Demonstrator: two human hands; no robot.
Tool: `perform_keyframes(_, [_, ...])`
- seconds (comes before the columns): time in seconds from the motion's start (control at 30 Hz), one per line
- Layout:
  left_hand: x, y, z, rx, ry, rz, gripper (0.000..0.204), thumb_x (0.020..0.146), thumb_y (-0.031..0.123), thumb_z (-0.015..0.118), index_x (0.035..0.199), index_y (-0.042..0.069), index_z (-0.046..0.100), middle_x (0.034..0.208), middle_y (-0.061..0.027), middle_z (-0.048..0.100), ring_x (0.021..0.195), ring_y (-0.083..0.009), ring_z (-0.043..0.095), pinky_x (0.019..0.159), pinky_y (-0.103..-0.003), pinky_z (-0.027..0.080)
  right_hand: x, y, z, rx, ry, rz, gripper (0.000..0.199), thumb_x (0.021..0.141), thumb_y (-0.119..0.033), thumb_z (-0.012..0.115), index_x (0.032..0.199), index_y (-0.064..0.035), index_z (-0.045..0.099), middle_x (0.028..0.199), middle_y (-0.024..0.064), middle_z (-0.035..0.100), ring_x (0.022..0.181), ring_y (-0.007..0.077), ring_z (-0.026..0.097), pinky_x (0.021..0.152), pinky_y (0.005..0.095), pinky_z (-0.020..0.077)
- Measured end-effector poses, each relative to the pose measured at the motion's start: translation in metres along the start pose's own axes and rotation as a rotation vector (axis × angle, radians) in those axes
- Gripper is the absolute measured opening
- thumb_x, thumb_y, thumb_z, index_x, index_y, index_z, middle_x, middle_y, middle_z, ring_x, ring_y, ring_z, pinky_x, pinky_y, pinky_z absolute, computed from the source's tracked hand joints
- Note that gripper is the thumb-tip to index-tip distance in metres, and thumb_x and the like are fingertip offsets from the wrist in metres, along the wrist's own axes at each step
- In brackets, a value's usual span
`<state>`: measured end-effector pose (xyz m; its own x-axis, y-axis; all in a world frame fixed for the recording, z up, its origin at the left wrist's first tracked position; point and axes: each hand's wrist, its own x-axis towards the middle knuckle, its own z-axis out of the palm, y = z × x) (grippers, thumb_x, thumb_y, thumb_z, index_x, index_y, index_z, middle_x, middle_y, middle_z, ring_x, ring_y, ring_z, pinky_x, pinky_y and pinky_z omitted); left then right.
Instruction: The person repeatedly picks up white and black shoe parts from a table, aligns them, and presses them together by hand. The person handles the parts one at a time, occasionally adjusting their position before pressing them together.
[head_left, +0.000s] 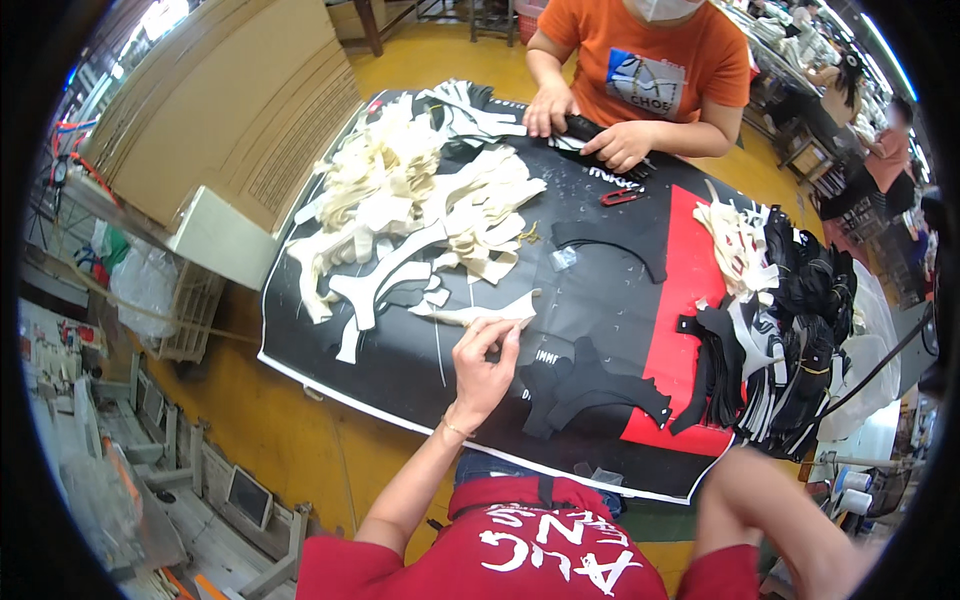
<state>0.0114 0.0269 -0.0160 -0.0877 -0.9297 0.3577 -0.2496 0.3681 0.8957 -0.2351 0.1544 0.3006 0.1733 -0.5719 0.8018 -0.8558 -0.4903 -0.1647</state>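
My left hand (485, 365) is over the near middle of the table, thumb and fingers drawn together at the lower edge of a cream fabric piece (470, 312). That piece is narrow and curved. To its left lie white cut pieces (375, 280), and beyond them a large loose heap of cream strips (385, 165). Flat black cut pieces (585, 390) rest just right of my left hand. My right forearm (765, 500) is bent back off the table's near right side. My right hand (850, 572) is smeared by motion at the picture's lower right rim, so its fingers cannot be read.
Across the black-and-red table cover (670, 350), a person in orange (650, 75) handles a black piece (580, 130). Red snips (622, 197) lie near them. Bundles of black strips (800, 300) pile up at right. A tall cardboard box (230, 110) stands at left.
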Motion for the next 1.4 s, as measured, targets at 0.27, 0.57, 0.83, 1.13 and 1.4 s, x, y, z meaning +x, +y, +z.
perform_keyframes(0.27, [-0.005,0.008,-0.005,0.057,-0.015,0.125,0.015,0.09,-0.002,0.069,0.105,-0.003,0.073,0.096,-0.0125,0.069,0.078,-0.0194,0.068,0.068,-0.029,0.054,-0.153,-0.013,0.255,0.75,-0.319,1.134,0.019,0.097,-0.01,0.065,0.107,0.0062,0.071,0.093,0.0141,0.073,0.081,0.0182,0.072,0.069,0.0294,0.0576])
perform_keyframes(0.57, [0.0,0.01,-0.002,0.143,-0.105,0.19,0.019,0.085,-0.002,0.071,0.104,0.001,0.075,0.092,-0.0119,0.069,0.08,-0.0265,0.068,0.069,-0.034,0.054,-0.155,-0.004,0.265,0.732,-0.342,1.018,0.021,0.098,-0.012,0.062,0.106,0.0051,0.071,0.086,0.0182,0.071,0.065,0.0211,0.066,0.062,0.0343,0.0509])
perform_keyframes(0.83, [0.004,0.009,-0.006,0.281,-0.139,0.323,0.023,0.083,0.002,0.074,0.105,0.004,0.075,0.091,-0.0088,0.068,0.074,-0.0258,0.067,0.065,-0.037,0.053,-0.159,0.001,0.267,0.608,-0.383,0.935,0.02,0.097,-0.012,0.06,0.1,0.0036,0.071,0.087,0.0207,0.069,0.07,0.0346,0.067,0.066,0.0413,0.0514])
perform_keyframes(1.13, [0.006,0.011,-0.006,0.255,-0.171,0.244,0.021,0.084,0.003,0.075,0.104,0.004,0.074,0.091,-0.0089,0.068,0.074,-0.0267,0.068,0.064,-0.037,0.053,-0.16,0.002,0.267,0.606,-0.419,0.881,0.016,0.098,-0.011,0.055,0.097,0.0024,0.064,0.091,0.0189,0.064,0.08,0.0399,0.064,0.071,0.0452,0.0497])
perform_keyframes(1.4, [0.019,0.024,-0.021,0.415,-0.311,0.34,0.019,0.084,0.007,0.074,0.103,0.005,0.074,0.09,-0.0068,0.068,0.076,-0.0251,0.068,0.067,-0.035,0.052,-0.157,0.007,0.261,0.537,-0.502,0.743,0.015,0.099,-0.011,0.056,0.102,0.001,0.063,0.091,0.0194,0.063,0.078,0.0413,0.062,0.07,0.0482,0.049])
